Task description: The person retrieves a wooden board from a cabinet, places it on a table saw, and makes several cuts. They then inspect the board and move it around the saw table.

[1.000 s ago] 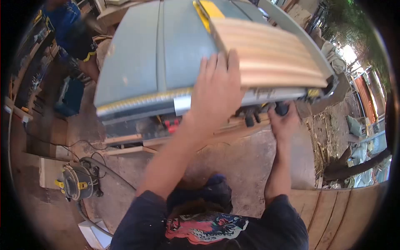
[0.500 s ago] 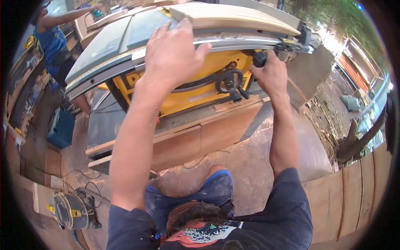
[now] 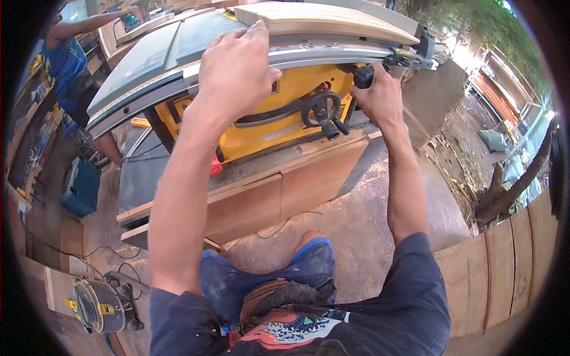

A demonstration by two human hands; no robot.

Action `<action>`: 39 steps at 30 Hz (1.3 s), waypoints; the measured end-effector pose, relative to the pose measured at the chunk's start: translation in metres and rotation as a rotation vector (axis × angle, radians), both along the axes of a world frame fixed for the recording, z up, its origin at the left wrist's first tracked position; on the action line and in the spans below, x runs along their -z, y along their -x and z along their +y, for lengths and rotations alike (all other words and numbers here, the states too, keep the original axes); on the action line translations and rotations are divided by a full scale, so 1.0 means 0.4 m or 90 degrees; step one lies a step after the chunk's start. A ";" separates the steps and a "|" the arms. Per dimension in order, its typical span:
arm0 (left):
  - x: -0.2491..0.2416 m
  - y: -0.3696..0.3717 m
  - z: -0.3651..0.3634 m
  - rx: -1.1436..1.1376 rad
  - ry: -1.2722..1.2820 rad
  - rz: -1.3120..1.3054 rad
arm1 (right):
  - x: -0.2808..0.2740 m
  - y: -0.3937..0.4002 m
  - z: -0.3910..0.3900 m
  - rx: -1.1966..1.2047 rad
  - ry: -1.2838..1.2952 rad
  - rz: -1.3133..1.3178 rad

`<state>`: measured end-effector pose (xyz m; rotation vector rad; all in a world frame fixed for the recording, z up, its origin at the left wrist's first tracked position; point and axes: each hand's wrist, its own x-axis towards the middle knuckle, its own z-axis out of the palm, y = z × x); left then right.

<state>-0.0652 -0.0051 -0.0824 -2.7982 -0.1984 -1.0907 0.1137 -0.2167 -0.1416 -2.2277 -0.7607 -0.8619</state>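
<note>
A yellow table saw (image 3: 279, 133) stands before me, with a metal rail (image 3: 309, 57) along its front edge. My left hand (image 3: 237, 68) lies over that edge, fingers stretched out and holding nothing. Its fingertips are right at the left end of a pale wooden board (image 3: 323, 21) on the saw's top. The fingers of my right hand (image 3: 381, 95) wrap round a black knob (image 3: 363, 77) under the rail, toward its right end. Left of that knob, lower on the saw's front, is a black handwheel (image 3: 321, 109), touched by neither hand.
A person in a blue top (image 3: 70, 71) works at the far left, one hand on a green power tool (image 3: 130, 21). A shop vacuum (image 3: 98, 305) with cables stands at lower left. Below the saw is a wooden cabinet (image 3: 246, 207). A plank wall (image 3: 499, 267) is at right.
My left hand's thumb has drawn in from its spread position, and the fingers now reach the board's end. My right hand stays on the knob. The whole view has shifted slightly.
</note>
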 end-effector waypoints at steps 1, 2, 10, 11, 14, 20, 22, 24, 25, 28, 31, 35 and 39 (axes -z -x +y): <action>0.001 -0.002 0.003 -0.002 -0.011 -0.020 | -0.003 -0.003 0.001 0.007 0.008 -0.005; -0.001 -0.001 0.005 -0.001 -0.011 -0.021 | -0.004 0.001 0.003 0.011 0.005 0.000; -0.010 -0.001 0.016 0.020 -0.010 0.014 | 0.012 -0.015 0.001 0.059 0.058 -0.067; -0.010 -0.001 0.021 0.020 -0.013 0.016 | 0.014 -0.017 0.001 0.091 0.080 -0.077; -0.012 0.001 0.030 0.035 -0.022 0.022 | 0.009 -0.013 -0.005 0.076 0.106 -0.103; -0.015 0.014 0.029 0.046 -0.029 0.005 | 0.017 -0.036 -0.018 0.025 0.107 -0.187; -0.015 0.014 0.030 0.053 -0.009 0.007 | 0.009 -0.024 -0.019 0.043 0.117 -0.170; -0.019 0.016 0.029 0.058 -0.007 0.015 | 0.007 -0.022 -0.018 0.055 0.136 -0.151; -0.017 0.018 0.030 0.062 -0.003 0.017 | 0.010 -0.025 -0.017 0.056 0.140 -0.150; -0.012 0.012 0.041 0.063 -0.008 0.018 | 0.000 -0.011 -0.015 0.048 0.145 -0.125; -0.012 0.016 0.049 0.089 -0.042 -0.010 | -0.007 0.003 -0.016 0.041 0.138 -0.102; -0.068 0.021 0.073 0.160 0.094 0.071 | -0.011 0.004 -0.014 0.065 0.158 -0.119; -0.086 0.024 0.099 0.199 0.256 0.124 | -0.016 0.010 -0.013 0.073 0.147 -0.115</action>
